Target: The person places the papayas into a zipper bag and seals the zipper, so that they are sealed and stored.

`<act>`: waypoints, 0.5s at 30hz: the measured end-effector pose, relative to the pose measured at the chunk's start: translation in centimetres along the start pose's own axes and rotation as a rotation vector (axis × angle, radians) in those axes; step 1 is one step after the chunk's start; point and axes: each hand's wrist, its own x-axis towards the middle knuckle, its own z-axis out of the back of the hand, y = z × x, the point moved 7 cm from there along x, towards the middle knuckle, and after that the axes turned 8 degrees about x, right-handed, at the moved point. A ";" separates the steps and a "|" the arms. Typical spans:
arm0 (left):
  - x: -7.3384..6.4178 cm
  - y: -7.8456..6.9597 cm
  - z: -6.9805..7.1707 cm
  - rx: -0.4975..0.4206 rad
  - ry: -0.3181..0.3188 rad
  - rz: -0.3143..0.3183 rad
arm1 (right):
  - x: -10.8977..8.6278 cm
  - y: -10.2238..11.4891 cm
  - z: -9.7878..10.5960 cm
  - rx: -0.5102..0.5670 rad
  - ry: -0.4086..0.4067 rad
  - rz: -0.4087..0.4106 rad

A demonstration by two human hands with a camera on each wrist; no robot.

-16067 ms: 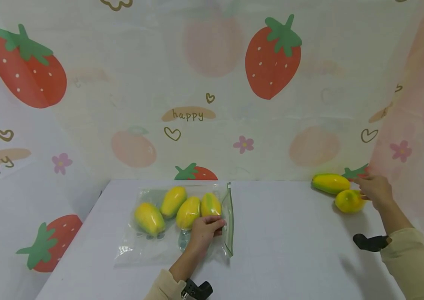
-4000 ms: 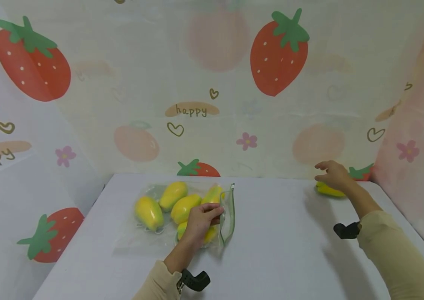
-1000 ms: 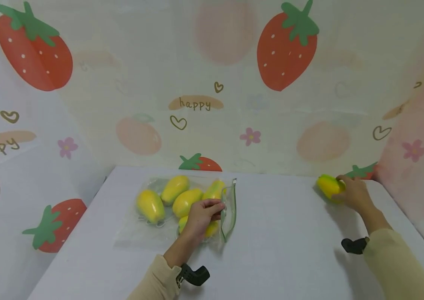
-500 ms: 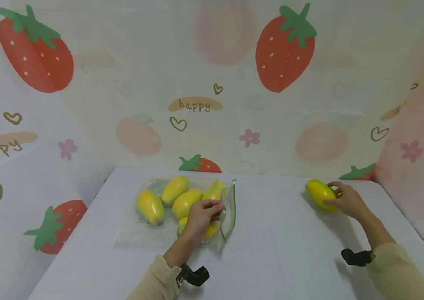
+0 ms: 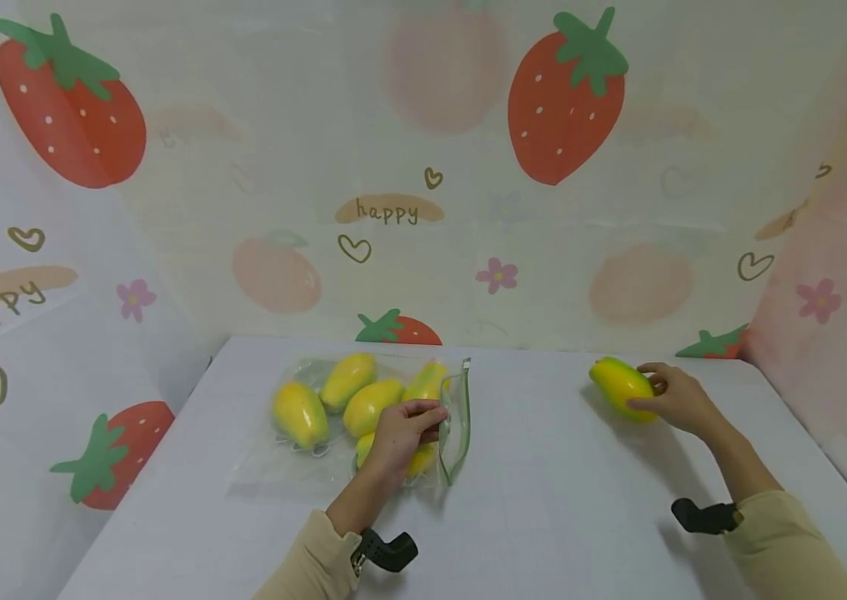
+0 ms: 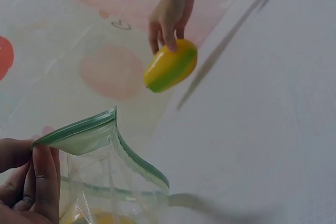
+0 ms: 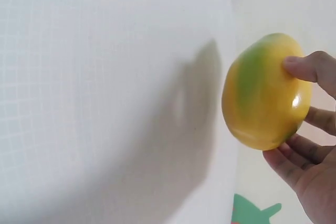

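At the right of the head view my right hand (image 5: 679, 402) grips a yellow-green papaya (image 5: 622, 388) between thumb and fingers. The right wrist view shows the papaya (image 7: 265, 93) close up, its shadow apart from it on the table. My left hand (image 5: 403, 433) pinches the rim of a clear zip bag (image 5: 456, 429) with a green closure. In the left wrist view the mouth of the bag (image 6: 86, 129) gapes apart. Several more papayas (image 5: 299, 415) lie inside the bag; one (image 5: 423, 460) is partly hidden behind my left hand.
A white table (image 5: 543, 500) carries the bag on its left half. Behind it hangs a pale backdrop (image 5: 281, 125) printed with strawberries, and side sheets close in left and right. Each wrist wears a black camera mount (image 5: 389, 550).
My right hand has lifted the papaya from the back right and moved it leftward. Earlier, two papayas lay there and fewer were in the bag. The left hand keeps its hold on the rim.
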 end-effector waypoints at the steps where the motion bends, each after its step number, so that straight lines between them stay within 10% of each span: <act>1: 0.0 0.0 0.0 0.001 0.000 -0.001 | 0.0 0.1 0.0 0.001 0.000 0.005; 15: -0.1 -0.1 0.2 -0.021 0.004 -0.006 | -0.2 2.3 -0.8 0.023 -0.008 0.079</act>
